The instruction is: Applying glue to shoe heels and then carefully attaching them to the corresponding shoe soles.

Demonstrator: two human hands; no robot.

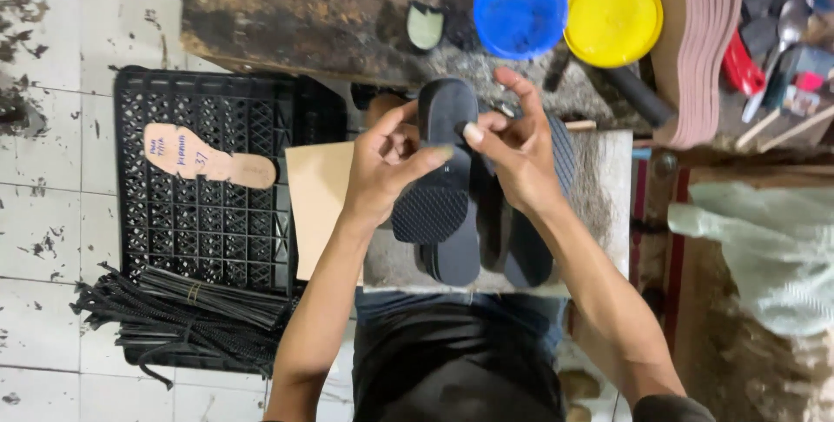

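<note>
Black sole (439,174), tread side up, sits pinched between both hands above the small counter (608,179). Left hand (382,170) closes its grip around the heel side; right hand (517,148) clamps the upper edge with thumb pressed on top. Judging from this, a loose pinch could let it slide onto the other dark soles (521,239) beneath. A black crate (208,222) lies left.

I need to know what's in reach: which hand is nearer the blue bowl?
Right. The right hand holds the black sole just below the blue bowl, its fingers reaching up toward it. The left hand grips the same sole farther down and off to the left.
</note>
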